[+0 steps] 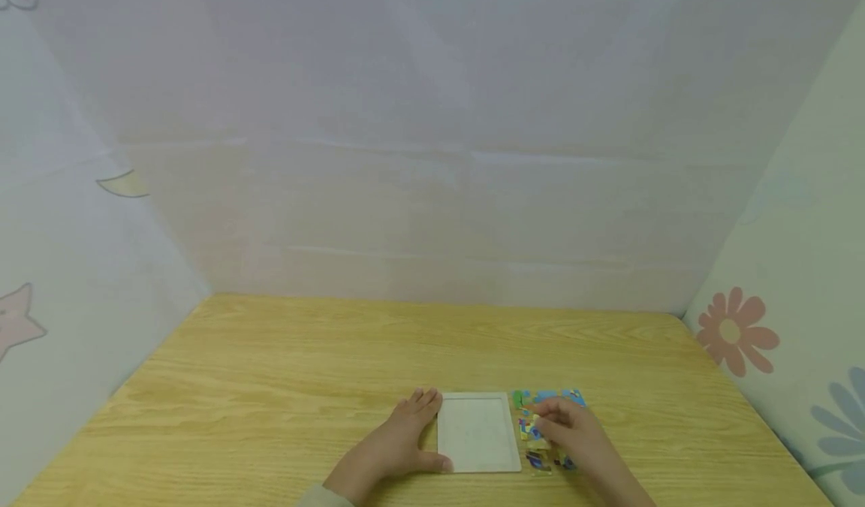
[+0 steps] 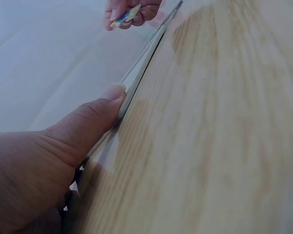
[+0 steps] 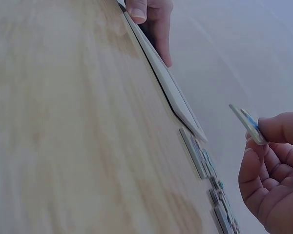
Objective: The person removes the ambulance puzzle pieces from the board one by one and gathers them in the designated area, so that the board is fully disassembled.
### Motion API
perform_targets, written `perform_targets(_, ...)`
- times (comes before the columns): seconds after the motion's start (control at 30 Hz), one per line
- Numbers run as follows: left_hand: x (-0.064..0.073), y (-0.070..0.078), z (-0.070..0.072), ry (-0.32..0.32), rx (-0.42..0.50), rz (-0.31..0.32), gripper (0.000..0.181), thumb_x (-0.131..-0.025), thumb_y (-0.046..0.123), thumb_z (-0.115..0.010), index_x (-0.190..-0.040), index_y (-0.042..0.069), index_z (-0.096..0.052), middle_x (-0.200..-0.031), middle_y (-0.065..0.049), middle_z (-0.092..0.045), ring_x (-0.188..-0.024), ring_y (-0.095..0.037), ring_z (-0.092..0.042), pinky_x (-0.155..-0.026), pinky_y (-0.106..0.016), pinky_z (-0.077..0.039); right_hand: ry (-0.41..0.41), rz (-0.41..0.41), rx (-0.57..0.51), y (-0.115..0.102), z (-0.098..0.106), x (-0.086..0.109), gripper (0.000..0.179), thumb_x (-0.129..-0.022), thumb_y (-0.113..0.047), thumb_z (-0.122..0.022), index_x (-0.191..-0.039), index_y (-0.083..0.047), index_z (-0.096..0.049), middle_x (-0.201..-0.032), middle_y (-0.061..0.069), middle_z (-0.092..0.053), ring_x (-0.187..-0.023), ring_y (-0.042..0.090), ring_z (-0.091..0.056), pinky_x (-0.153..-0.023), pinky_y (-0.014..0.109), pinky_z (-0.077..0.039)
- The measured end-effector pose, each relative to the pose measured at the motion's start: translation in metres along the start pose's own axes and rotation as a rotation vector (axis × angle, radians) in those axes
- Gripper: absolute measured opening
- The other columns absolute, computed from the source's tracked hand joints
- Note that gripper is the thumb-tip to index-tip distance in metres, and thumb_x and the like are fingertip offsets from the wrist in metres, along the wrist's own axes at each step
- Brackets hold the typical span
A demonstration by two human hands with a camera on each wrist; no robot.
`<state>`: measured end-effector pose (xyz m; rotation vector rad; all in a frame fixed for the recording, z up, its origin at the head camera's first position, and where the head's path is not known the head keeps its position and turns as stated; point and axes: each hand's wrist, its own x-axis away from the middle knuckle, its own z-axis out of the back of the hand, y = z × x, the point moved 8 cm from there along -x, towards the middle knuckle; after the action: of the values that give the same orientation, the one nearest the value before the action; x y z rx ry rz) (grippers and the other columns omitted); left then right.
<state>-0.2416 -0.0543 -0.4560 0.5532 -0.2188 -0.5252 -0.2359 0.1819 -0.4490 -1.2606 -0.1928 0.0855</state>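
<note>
A shallow white puzzle tray (image 1: pixel 478 433) with a raised rim lies flat on the table, its inside bare. My left hand (image 1: pixel 408 433) rests along the tray's left side, fingers extended by the far corner and thumb at the near one. In the left wrist view the thumb (image 2: pixel 95 113) presses on the rim. To the tray's right, my right hand (image 1: pixel 573 432) pinches one thin jigsaw piece (image 3: pixel 249 126) between thumb and fingers, raised over the others. Several colourful jigsaw pieces (image 1: pixel 538 462) lie beneath and around that hand, which partly hides them.
The light wood-grain table (image 1: pixel 284 387) extends to the left and behind the tray. A pale cloth wall (image 1: pixel 432 214) closes off the back, and printed side walls (image 1: pixel 804 267) with flowers and other shapes stand left and right.
</note>
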Motion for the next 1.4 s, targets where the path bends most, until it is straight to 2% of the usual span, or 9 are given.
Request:
perform_targets(0.13, 0.0, -0.001, -0.001, -0.001, 0.002, -0.001, 0.1, -0.07, 0.055, -0.07, -0.143, 0.0, -0.03, -0.151, -0.015, -0.023, -0.14, -0.036, -0.016, -0.113, -0.053, -0.015, 0.034, -0.03, -0.002, 0.005, 0.007, 0.003, 0.033, -0.089, -0.019, -0.06, -0.111, 0.006, -0.055, -0.094, 0.008, -0.058, -0.08, 0.014, -0.054, -0.068, 0.023, -0.051)
perform_targets(0.37, -0.001, -0.002, -0.001, 0.003, 0.011, -0.007, 0.1, -0.07, 0.054, -0.071, -0.143, -0.001, -0.03, -0.151, -0.016, -0.024, -0.14, -0.037, -0.016, -0.112, -0.054, -0.015, 0.075, -0.072, 0.0, 0.013, 0.018, 0.007, 0.037, -0.089, -0.024, -0.062, -0.114, 0.003, -0.058, -0.109, 0.01, -0.06, -0.086, 0.013, -0.055, -0.072, 0.024, -0.052)
perform_targets(0.67, -0.001, -0.002, -0.001, 0.002, 0.012, -0.006, 0.101, -0.069, 0.055, -0.07, -0.143, 0.0, -0.03, -0.151, -0.015, -0.023, -0.14, -0.037, -0.016, -0.112, -0.054, -0.015, 0.199, -0.149, 0.035, 0.032, 0.045, 0.015, 0.034, -0.087, -0.019, -0.064, -0.113, 0.003, -0.059, -0.103, 0.008, -0.063, -0.086, 0.013, -0.059, -0.072, 0.024, -0.053)
perform_targets(0.97, -0.002, -0.003, -0.001, 0.011, 0.019, -0.014, 0.1, -0.07, 0.056, -0.069, -0.143, 0.0, -0.029, -0.151, -0.016, -0.023, -0.14, -0.037, -0.015, -0.112, -0.054, -0.014, 0.189, -0.136, 0.173, 0.034, 0.066, 0.021, 0.034, -0.088, -0.019, -0.062, -0.113, 0.004, -0.058, -0.096, 0.006, -0.064, -0.08, 0.01, -0.059, -0.066, 0.023, -0.052)
perform_targets(1.2, 0.0, -0.002, 0.0, 0.01, 0.02, -0.013, 0.1, -0.071, 0.055, -0.069, -0.143, 0.0, -0.029, -0.151, -0.016, -0.023, -0.14, -0.037, -0.015, -0.112, -0.055, -0.014, 0.23, -0.175, 0.195, 0.043, 0.075, 0.023, 0.031, -0.089, -0.016, -0.061, -0.112, 0.004, -0.059, -0.095, 0.006, -0.064, -0.078, 0.01, -0.057, -0.065, 0.021, -0.051)
perform_targets(1.4, 0.0, -0.002, 0.0, 0.009, 0.03, -0.009, 0.1, -0.07, 0.055, -0.069, -0.143, 0.0, -0.029, -0.152, -0.016, -0.022, -0.14, -0.037, -0.015, -0.113, -0.054, -0.013, 0.236, -0.182, 0.264, 0.046, 0.079, 0.024, 0.03, -0.089, -0.017, -0.061, -0.11, 0.003, -0.06, -0.094, 0.005, -0.064, -0.078, 0.011, -0.056, -0.064, 0.021, -0.05)
